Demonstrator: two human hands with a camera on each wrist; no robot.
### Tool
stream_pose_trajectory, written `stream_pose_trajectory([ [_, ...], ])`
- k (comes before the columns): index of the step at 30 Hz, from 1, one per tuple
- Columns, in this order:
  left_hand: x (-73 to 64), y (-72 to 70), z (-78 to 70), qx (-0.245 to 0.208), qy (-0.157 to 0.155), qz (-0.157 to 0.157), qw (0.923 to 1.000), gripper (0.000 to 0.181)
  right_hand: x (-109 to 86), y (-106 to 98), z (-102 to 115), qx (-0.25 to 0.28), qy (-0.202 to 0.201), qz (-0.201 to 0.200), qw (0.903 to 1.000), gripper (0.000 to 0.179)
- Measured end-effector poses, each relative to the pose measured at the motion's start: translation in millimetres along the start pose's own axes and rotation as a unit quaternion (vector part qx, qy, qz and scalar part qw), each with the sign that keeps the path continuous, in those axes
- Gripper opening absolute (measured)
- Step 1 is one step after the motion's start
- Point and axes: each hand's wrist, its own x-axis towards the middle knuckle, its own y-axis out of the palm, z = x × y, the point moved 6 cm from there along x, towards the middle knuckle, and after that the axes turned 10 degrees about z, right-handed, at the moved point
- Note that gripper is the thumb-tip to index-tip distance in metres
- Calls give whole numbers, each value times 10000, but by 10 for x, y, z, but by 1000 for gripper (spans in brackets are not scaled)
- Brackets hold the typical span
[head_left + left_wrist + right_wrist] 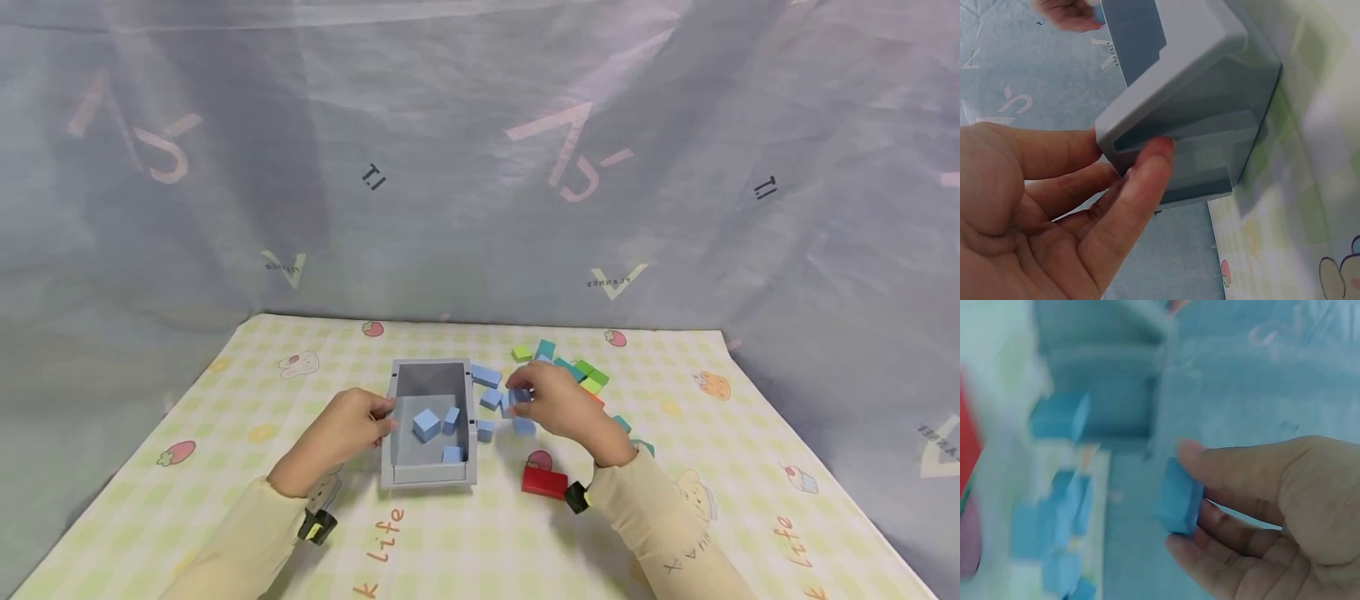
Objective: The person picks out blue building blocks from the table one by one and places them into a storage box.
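Note:
A grey open-topped plastic box [429,475] stands on the table with a few light blue blocks [427,425] on its floor. My left hand [351,429] pinches the box's left rim, thumb on one face and fingers on the other, as the left wrist view shows. Between the thumb and fingers of my right hand [553,398] is a blue block [1180,497], held above the pile to the right of the box. More blue blocks [486,376] lie beside the box's right wall, below and left of that hand.
Green and teal blocks [587,372] lie scattered behind and right of my right hand. A red block [544,482] sits nearer me, by the right wrist. The table wears a checked cloth [247,433], and a grey curtain [465,167] hangs behind it.

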Motion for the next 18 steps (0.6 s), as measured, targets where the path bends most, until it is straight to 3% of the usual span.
stream_pose_trajectory([
  [5,17,-3,-1,35,-151,-1,9999,14,7,-4,318,93,-493,-201,9985,25],
  [11,-2,-19,-35,145,-105,-23,9998,13,156,157,586,10,-896,-383,9952,29],
  [18,15,8,-31,82,-160,19,9998,23,266,412,775,-15,-1143,-29,9934,28],
])
